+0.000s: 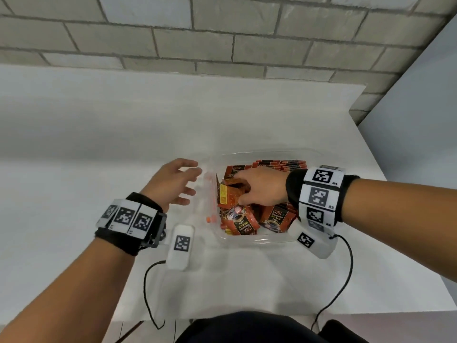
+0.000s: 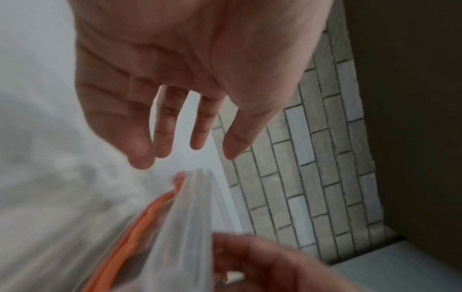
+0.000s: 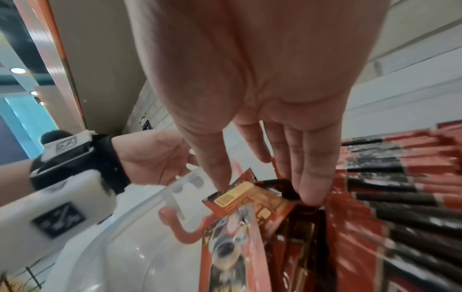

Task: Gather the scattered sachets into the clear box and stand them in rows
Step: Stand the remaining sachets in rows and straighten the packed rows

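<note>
Head view steeply down; wrist views close along fingers, perhaps sharing the clear box (image 1: pixel 267 240) rim.

Looks like some public indoor spot, prob a mall or office lobby, not a home. White table (image 1: pixel 173 115) pushed against a grey brick-pattern wall (image 1: pixel 222 33), plain white partition (image 1: pixel 420 107) to the right of the table. In the right wrist view, beyond the table: recessed ceiling lights (image 3: pixel 17 70), blue glass panels (image 3: pixel 27 116), orange-trimmed column (image 3: pixel 53 49). Commercial bldg vibe imo.
</note>
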### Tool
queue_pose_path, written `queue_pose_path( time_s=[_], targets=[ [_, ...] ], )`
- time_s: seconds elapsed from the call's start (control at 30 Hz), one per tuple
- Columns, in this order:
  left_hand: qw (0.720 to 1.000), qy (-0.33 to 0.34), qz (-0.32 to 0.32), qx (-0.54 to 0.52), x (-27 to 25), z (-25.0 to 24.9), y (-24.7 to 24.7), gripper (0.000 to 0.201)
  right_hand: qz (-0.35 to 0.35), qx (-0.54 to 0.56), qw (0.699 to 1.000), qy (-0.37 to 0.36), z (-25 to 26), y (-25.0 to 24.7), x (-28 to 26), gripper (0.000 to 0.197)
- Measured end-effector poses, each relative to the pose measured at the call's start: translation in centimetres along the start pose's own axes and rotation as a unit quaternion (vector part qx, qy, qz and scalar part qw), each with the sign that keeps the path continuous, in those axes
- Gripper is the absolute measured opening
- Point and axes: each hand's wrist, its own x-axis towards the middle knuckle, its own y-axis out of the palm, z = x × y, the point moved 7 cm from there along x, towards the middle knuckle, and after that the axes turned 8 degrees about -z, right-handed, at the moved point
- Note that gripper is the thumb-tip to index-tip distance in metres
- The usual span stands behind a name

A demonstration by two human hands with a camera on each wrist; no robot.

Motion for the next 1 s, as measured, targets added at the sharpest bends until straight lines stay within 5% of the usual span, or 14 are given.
queue_pose_path(
  time_s=[0.13,0.63,0.83,1.0],
  targets=[
    [0.999,-0.020,0.043,-0.010,0.0,1.5,2.0,0.036,0.005,-0.038,0.999,-0.012,1.5,-0.1,1.5,0.061],
    [0.995,-0.022,0.056,-0.083,0.6,2.3,2.5,0.034,0.080,-0.154,0.985,0.008,1.6,3.0,1.9,0.034],
    [0.993,-0.028,0.059,-0.103,0.6,2.5,2.5,0.032,0.097,-0.147,0.984,-0.014,2.1,3.2,2.2,0.047],
    [0.992,-0.030,0.060,-0.111,0.7,2.7,2.6,0.031,0.072,-0.103,0.992,0.011,1.8,2.9,2.9,0.083]
  ],
)
